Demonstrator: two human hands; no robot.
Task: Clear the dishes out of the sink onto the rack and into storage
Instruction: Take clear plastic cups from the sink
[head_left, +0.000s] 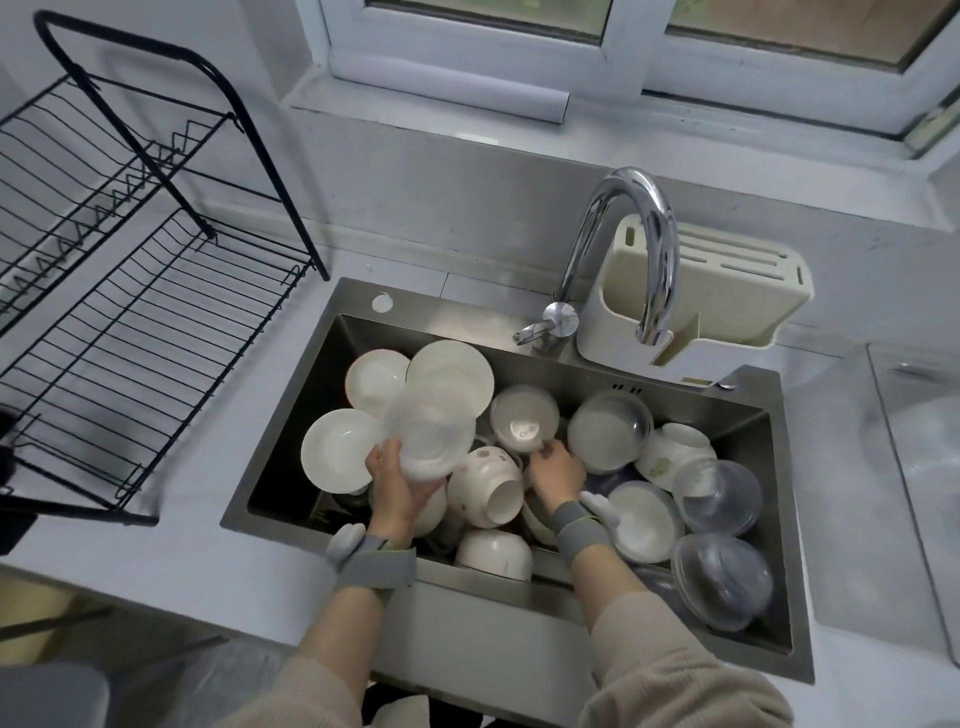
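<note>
**Sink full of dishes, one clear bowl lifted**

A pale grey bench (218, 566) runs under a white-framed window (623, 36), with a steel sink (322, 364) set into it at the centre of the frame. A black wire dish rack (135, 312) with two tiers stands at the upper left; its left side is cut off by the frame edge. A chrome tap (631, 228) arches over the sink's back rim, partly hiding a cream utensil holder (727, 306) behind it. At the right edge lies something clear and glassy, too blurred to make out.

The sink holds a heap of dishes. Three white plates (337, 447) lean at its left. About five clear glass bowls (719, 582) lie across the middle and right, some with white inside. At least four white ceramic bowls (493, 488) lie tipped in the middle, one showing a faint flower print; those underneath are hidden, so the count is not firm.

The left hand (397, 483) grips a clear plastic bowl (428, 431), blurred and raised just above the plates. The right hand (556, 470) reaches down among the bowls with fingers curled at the rim of one clear bowl (524, 418); whether its grip has closed on it cannot be told. Both wrists wear grey bands (582, 530) above beige sleeves (675, 670).
</note>
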